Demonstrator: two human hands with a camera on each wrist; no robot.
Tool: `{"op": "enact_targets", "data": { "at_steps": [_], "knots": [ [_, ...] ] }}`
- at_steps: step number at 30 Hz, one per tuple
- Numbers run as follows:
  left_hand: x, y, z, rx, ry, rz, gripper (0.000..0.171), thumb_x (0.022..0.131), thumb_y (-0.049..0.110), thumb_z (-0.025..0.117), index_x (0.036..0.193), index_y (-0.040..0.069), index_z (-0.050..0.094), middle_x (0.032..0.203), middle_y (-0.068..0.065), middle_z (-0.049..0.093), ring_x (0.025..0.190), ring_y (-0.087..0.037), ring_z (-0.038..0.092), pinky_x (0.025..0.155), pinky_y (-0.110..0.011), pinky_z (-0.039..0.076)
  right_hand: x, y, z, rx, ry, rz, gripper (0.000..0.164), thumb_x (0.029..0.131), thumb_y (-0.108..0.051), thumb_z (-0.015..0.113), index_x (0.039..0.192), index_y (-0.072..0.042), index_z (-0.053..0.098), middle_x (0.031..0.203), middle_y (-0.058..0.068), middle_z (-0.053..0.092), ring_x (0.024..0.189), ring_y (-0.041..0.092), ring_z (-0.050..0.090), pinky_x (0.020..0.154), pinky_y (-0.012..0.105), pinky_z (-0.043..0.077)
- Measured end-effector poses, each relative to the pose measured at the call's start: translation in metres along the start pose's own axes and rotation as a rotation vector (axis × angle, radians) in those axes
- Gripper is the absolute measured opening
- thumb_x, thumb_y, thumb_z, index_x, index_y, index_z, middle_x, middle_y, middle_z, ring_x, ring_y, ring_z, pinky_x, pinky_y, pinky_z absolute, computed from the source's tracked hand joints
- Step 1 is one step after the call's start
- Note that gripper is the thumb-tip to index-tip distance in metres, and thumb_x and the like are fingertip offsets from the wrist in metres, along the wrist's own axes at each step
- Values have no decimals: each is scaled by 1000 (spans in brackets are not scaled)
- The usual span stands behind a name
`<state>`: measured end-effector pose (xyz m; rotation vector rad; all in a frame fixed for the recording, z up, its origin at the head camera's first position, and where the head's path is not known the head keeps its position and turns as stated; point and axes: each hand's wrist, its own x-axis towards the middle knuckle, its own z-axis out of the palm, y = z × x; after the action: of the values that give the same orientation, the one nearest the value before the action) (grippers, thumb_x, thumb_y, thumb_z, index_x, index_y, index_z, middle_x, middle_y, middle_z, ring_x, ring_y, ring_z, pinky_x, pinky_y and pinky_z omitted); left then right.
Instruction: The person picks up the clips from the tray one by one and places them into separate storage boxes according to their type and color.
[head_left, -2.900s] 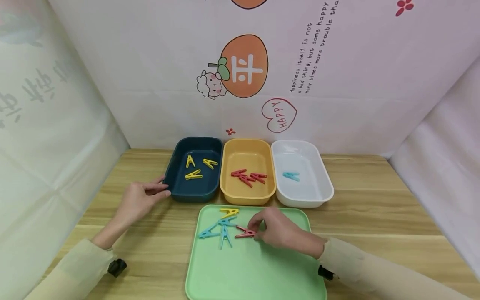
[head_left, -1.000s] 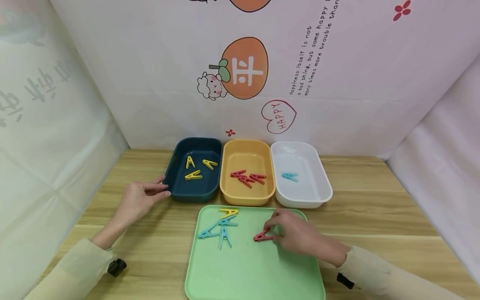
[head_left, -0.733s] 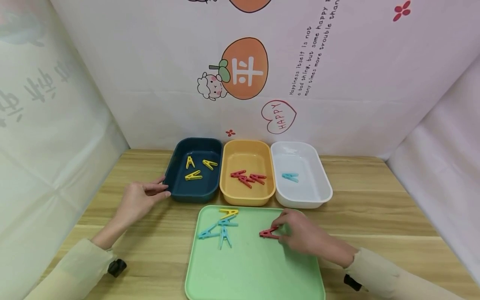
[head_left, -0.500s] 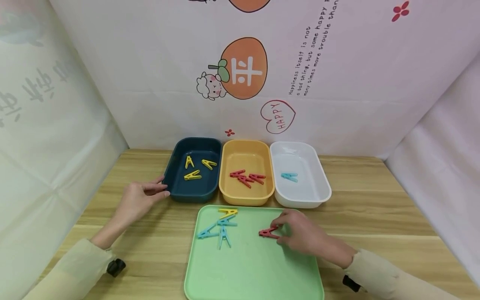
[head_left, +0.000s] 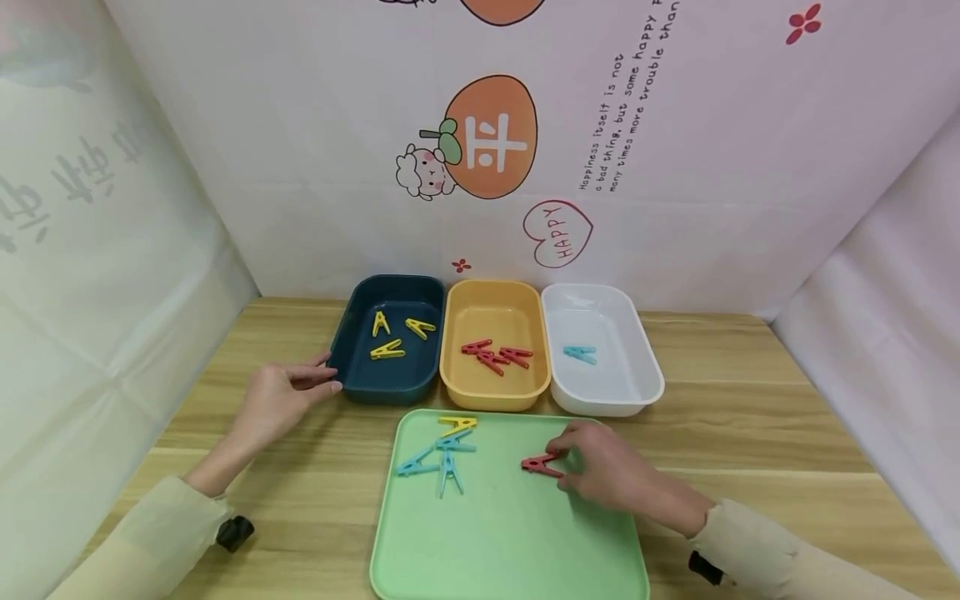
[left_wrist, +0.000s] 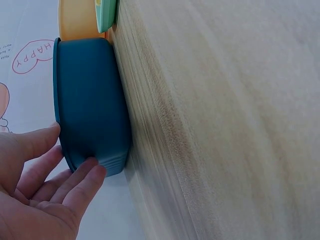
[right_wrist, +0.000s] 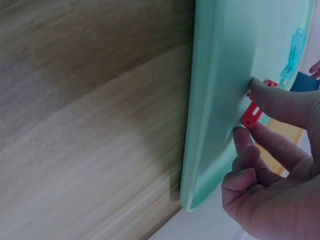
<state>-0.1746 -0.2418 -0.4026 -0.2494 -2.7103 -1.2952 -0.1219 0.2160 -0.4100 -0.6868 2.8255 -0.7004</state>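
My right hand point(head_left: 611, 471) pinches a red clothespin point(head_left: 536, 465) between thumb and index finger over the right half of the light green tray point(head_left: 510, 542). In the right wrist view, the red clothespin point(right_wrist: 252, 115) shows between thumb and fingertip, close to the tray surface. My left hand point(head_left: 273, 404) touches the near left side of the dark blue bin point(head_left: 386, 392). The left wrist view has its thumb at the bin's rim and loosely extended fingers against the outer wall. On the tray's upper left lie a yellow clothespin point(head_left: 459, 424) and three light blue clothespins point(head_left: 449, 473).
Beside the dark blue bin stand a yellow bin point(head_left: 495, 400) and a white bin point(head_left: 607, 407). Three yellow clothespins point(head_left: 387, 350) lie in the blue bin, three red clothespins point(head_left: 516, 357) in the yellow one, one light blue clothespin point(head_left: 580, 353) in the white. A printed cloth point(head_left: 337, 150) hangs behind.
My right hand has moved to the right across the tray with the red clothespin, away from the other clothespins, then nearly stopped. The left hand has stayed at the blue bin.
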Motion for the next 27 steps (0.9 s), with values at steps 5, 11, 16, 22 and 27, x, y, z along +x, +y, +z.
{"op": "enact_targets", "data": {
  "at_steps": [5,11,16,22,27],
  "knots": [
    [0,-1,0,17,0,10,28,95,13,82,117,-5,78,142,-18,63,114,-35,71,79,-12,55,0,0,-1,15,-7,25,34,76,-6,95,108,-10,83,102,-5,72,98,18,65,83,40,57],
    [0,-1,0,22,7,12,27,95,12,82,116,-4,79,141,-17,63,114,-35,71,78,-12,55,-1,2,-2,40,22,-1,34,77,-5,94,109,-9,83,104,-6,74,102,21,68,86,43,57],
    [0,0,0,19,7,11,27,95,12,82,117,-5,78,142,-18,63,114,-35,71,79,-17,58,-2,3,-4,50,47,-26,35,78,-7,93,111,-8,82,106,-5,76,103,20,69,88,43,58],
    [-1,0,0,12,5,2,27,96,12,81,117,-4,78,142,-18,63,116,-36,70,82,-22,59,-3,2,-7,70,51,-31,32,79,-7,93,109,-8,82,103,-5,77,87,12,64,73,30,54],
    [0,1,0,0,3,7,26,96,11,81,116,-5,78,141,-19,63,117,-36,70,80,-15,56,-5,2,-9,101,46,-48,28,78,-4,92,105,-7,83,92,-7,74,64,3,48,55,24,44]
  ]
}}
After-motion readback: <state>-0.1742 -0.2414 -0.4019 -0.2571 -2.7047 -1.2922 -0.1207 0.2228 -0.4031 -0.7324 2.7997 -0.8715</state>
